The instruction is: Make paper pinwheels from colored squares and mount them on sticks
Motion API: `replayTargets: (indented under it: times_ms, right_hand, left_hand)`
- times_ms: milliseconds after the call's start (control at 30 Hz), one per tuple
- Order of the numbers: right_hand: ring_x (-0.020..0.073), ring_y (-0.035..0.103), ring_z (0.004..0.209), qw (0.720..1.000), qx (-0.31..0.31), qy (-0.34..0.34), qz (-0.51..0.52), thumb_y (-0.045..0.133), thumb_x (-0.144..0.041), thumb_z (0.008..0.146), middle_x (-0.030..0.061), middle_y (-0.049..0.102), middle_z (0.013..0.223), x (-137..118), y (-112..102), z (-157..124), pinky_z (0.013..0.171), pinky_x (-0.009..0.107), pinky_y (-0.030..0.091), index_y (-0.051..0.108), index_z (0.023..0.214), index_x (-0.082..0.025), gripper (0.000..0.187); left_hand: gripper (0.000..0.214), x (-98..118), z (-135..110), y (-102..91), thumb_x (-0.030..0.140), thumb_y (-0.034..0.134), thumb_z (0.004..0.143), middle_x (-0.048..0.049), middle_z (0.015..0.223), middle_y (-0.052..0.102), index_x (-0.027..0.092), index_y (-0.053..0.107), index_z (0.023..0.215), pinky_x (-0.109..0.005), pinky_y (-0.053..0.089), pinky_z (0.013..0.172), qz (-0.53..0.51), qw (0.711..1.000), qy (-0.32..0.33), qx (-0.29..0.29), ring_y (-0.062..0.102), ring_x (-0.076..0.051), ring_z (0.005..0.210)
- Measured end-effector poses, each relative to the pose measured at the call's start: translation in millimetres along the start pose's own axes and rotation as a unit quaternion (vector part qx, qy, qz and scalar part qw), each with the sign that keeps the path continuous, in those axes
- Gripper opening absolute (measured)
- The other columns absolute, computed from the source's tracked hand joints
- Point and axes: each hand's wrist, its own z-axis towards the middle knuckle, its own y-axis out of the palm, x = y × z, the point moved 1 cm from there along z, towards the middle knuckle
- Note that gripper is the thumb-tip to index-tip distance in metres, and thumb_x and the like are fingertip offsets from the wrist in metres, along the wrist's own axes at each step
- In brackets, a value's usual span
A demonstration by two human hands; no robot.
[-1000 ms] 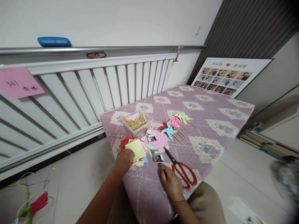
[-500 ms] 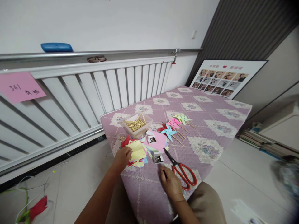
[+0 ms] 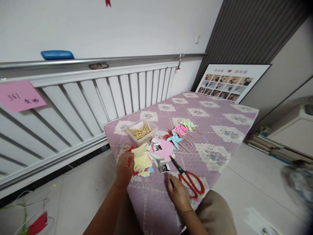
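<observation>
Coloured paper (image 3: 142,160) lies on the counter (image 3: 151,202), just right of the left hand (image 3: 124,167), which bends narrowly at its edge; whether it grips a sheet, I cannot tell. Beside the loosely curled right hand (image 3: 178,192), contents hidden, lie scissors (image 3: 181,170).

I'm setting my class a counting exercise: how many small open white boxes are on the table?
2. The far box sits on the pink paper; the near box lies between the yellow paper and the scissors. Others may be hidden.
</observation>
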Motion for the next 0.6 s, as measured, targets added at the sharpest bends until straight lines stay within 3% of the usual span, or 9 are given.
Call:
replayTargets:
  times_ms: [100, 233, 433, 533, 600]
  right_hand:
    - [0.0237, 0.072, 0.078, 1.000, 0.002, 0.010, 0.028, 0.043, -0.031, 0.089, 0.0082, 0.076, 0.087, -1, -1, 0, 0.069, 0.032, 0.054, 0.069, 0.090, -0.021, 0.028]
    - [0.0245, 0.071, 0.083, 0.996, -0.001, 0.034, 0.079, 0.045, -0.032, 0.089, 0.0093, 0.075, 0.093, -1, -3, -1, 0.075, 0.034, 0.054, 0.069, 0.094, -0.021, 0.027]
    - [0.0263, 0.069, 0.088, 0.979, 0.005, 0.082, 0.188, 0.040, -0.044, 0.092, 0.0122, 0.075, 0.093, -13, -15, -5, 0.080, 0.036, 0.055, 0.070, 0.094, -0.018, 0.040]
    - [0.0248, 0.071, 0.082, 0.942, -0.047, 0.139, 0.300, 0.022, -0.056, 0.096, 0.0117, 0.075, 0.088, -28, -29, -10, 0.068, 0.034, 0.058, 0.070, 0.097, -0.019, 0.061]
    - [0.0245, 0.072, 0.078, 0.866, -0.132, 0.207, 0.436, 0.012, -0.063, 0.095, 0.0125, 0.075, 0.087, -39, -39, -14, 0.061, 0.034, 0.059, 0.069, 0.101, -0.019, 0.073]
  left_hand:
    - [0.016, 27, -17, -1.8, 0.010, 0.047, 0.084, -0.0057, 0.090, 0.068, 0.022, 0.059, 0.083, -0.036, 0.052, 0.086, -0.019, 0.997, 0.074, 0.014, 0.063, -0.018, 0.092]
    - [0.024, 56, -44, -1.9, 0.003, 0.045, 0.083, -0.0047, 0.089, 0.069, 0.022, 0.061, 0.086, -0.035, 0.053, 0.085, -0.039, 0.986, 0.154, -0.049, 0.063, -0.017, 0.092]
    - [0.027, 67, -65, -8.1, 0.007, 0.044, 0.085, -0.0038, 0.091, 0.071, 0.024, 0.064, 0.091, -0.040, 0.054, 0.092, -0.008, 0.971, 0.194, -0.138, 0.065, -0.019, 0.093]
    - [0.027, 67, -67, -10.6, 0.007, 0.046, 0.085, -0.0037, 0.093, 0.071, 0.025, 0.065, 0.094, -0.038, 0.056, 0.088, -0.005, 0.963, 0.216, -0.160, 0.064, -0.019, 0.093]
    - [0.026, 68, -68, -10.4, 0.008, 0.047, 0.086, -0.0038, 0.093, 0.071, 0.024, 0.066, 0.095, -0.036, 0.056, 0.088, -0.006, 0.958, 0.235, -0.167, 0.064, -0.019, 0.093]
